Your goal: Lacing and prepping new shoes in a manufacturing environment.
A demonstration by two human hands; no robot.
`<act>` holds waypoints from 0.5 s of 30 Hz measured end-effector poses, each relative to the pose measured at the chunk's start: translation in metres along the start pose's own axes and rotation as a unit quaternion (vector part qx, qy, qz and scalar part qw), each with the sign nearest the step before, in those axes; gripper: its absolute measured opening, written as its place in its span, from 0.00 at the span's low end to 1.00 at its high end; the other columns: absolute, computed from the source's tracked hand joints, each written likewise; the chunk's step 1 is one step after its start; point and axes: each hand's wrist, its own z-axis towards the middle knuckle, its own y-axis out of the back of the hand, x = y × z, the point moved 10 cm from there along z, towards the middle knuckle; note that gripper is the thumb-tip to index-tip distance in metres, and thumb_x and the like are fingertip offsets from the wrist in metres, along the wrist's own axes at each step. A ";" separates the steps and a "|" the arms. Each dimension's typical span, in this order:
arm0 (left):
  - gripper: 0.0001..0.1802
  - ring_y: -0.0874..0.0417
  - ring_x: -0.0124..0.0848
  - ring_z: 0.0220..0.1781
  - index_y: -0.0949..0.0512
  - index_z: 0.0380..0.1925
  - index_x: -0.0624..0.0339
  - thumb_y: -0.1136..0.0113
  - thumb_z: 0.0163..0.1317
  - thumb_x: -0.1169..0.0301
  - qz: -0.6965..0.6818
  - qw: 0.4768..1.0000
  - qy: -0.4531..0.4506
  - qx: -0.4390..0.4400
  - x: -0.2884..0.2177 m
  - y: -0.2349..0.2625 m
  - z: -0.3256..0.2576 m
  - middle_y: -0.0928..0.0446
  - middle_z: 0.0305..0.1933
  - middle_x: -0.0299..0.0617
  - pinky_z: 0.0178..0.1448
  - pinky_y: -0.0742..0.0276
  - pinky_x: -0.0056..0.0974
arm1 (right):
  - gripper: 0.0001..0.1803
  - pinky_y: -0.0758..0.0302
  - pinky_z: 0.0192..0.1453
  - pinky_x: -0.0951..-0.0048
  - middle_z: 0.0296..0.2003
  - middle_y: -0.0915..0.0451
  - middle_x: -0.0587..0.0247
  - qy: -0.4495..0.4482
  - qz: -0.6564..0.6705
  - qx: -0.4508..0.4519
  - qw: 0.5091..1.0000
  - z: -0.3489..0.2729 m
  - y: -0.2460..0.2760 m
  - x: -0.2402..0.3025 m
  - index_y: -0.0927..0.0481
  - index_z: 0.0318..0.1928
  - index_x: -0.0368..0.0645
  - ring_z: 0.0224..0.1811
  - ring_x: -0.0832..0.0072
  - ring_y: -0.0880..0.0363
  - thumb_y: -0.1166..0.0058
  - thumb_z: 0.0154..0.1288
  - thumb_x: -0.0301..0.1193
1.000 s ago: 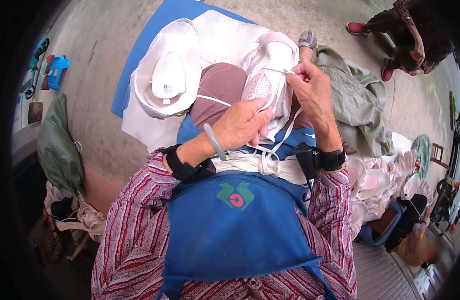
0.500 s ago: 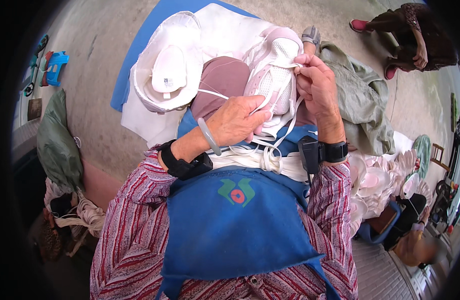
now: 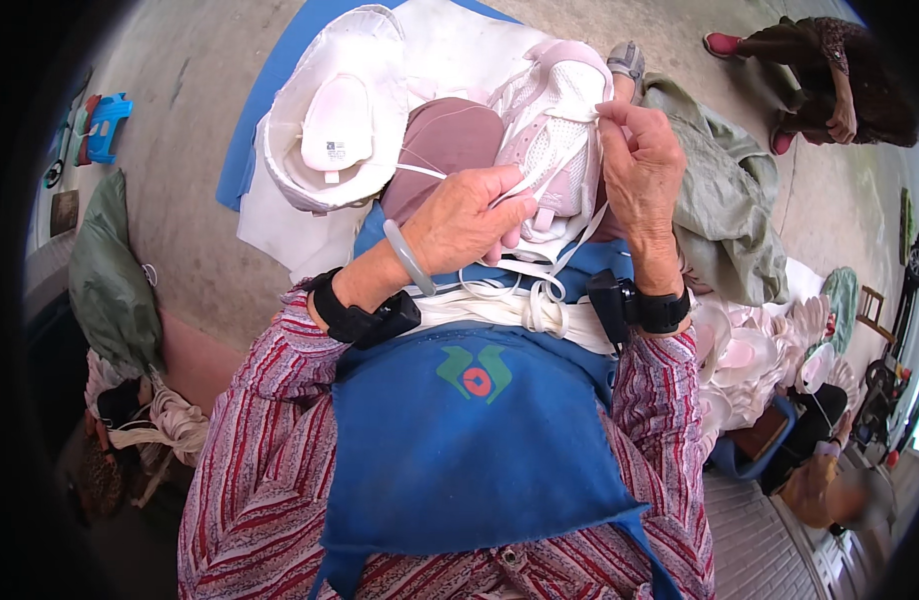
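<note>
A white and pale pink shoe upper (image 3: 555, 130) rests on my lap over a blue apron (image 3: 480, 450). My left hand (image 3: 470, 215) pinches a white lace (image 3: 510, 190) low against the upper's mesh front. At the upper's right edge my right hand (image 3: 645, 150) grips the same lace and the rim. More white laces (image 3: 540, 300) lie bunched on the apron below both wrists. A mauve knee (image 3: 445, 140) shows behind the left hand.
A white bucket (image 3: 330, 120) holding a pale pink shoe part stands on a white sheet over a blue mat (image 3: 270, 110). A grey-green cloth (image 3: 725, 200) lies right, with stacked pale shoe parts (image 3: 750, 360) below it. Another person (image 3: 830, 70) crouches far right. A green bag (image 3: 105, 270) sits left.
My left hand has moved right and up onto the upper's front, pulling the lace. My right hand has kept its grip at the rim.
</note>
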 end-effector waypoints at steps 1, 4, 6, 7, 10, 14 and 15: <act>0.13 0.26 0.18 0.19 0.24 0.36 0.64 0.48 0.70 0.64 0.002 1.000 0.004 -0.003 0.001 0.000 0.000 0.27 0.22 0.32 0.22 0.29 0.23 | 0.07 0.30 0.32 0.78 0.28 0.23 0.69 0.001 -0.003 -0.006 1.000 0.000 0.001 0.001 0.17 0.38 0.39 0.25 0.83 0.28 0.43 0.59 0.24; 0.13 0.27 0.18 0.19 0.24 0.37 0.64 0.48 0.70 0.64 -0.004 1.000 -0.003 0.004 0.002 -0.001 0.000 0.27 0.22 0.32 0.22 0.30 0.23 | 0.08 0.27 0.34 0.76 0.29 0.21 0.62 -0.050 0.037 -0.001 0.998 0.000 -0.002 -0.001 0.17 0.38 0.39 0.28 0.78 0.24 0.44 0.57 0.22; 0.12 0.27 0.18 0.19 0.24 0.38 0.64 0.48 0.70 0.65 0.013 1.000 -0.005 0.003 0.003 0.001 -0.002 0.27 0.22 0.32 0.22 0.30 0.23 | 0.08 0.27 0.34 0.78 0.30 0.21 0.62 -0.100 0.081 0.011 0.992 -0.001 -0.007 -0.010 0.17 0.39 0.38 0.28 0.79 0.24 0.45 0.57 0.21; 0.12 0.27 0.18 0.19 0.24 0.38 0.64 0.48 0.70 0.65 0.030 1.000 -0.007 0.002 0.003 0.002 -0.003 0.27 0.22 0.32 0.23 0.30 0.23 | 0.09 0.30 0.29 0.81 0.30 0.21 0.61 -0.206 0.245 0.046 0.946 -0.006 -0.022 -0.030 0.19 0.40 0.36 0.25 0.81 0.26 0.47 0.59 0.20; 0.11 0.27 0.17 0.20 0.23 0.38 0.63 0.49 0.69 0.66 0.057 0.998 -0.005 0.004 0.001 0.005 -0.006 0.28 0.21 0.32 0.22 0.30 0.24 | 0.10 0.38 0.19 0.85 0.30 0.22 0.59 -0.353 0.521 0.119 0.768 -0.019 -0.046 -0.059 0.24 0.44 0.33 0.17 0.86 0.34 0.52 0.61 0.19; 0.11 0.27 0.17 0.20 0.24 0.36 0.63 0.49 0.69 0.66 0.056 0.998 -0.026 0.002 -0.014 0.010 -0.013 0.28 0.20 0.32 0.22 0.31 0.24 | 0.10 0.51 0.10 0.87 0.29 0.24 0.57 -0.399 0.613 0.145 0.667 -0.027 -0.062 -0.059 0.29 0.45 0.33 0.11 0.91 0.47 0.57 0.63 0.18; 0.12 0.27 0.17 0.20 0.24 0.35 0.63 0.49 0.69 0.65 0.064 0.998 -0.030 -0.003 -0.017 0.011 -0.014 0.28 0.20 0.32 0.22 0.31 0.24 | 0.10 0.51 0.10 0.87 0.29 0.24 0.57 -0.399 0.613 0.144 0.666 -0.027 -0.063 -0.058 0.29 0.45 0.33 0.11 0.91 0.47 0.57 0.63 0.18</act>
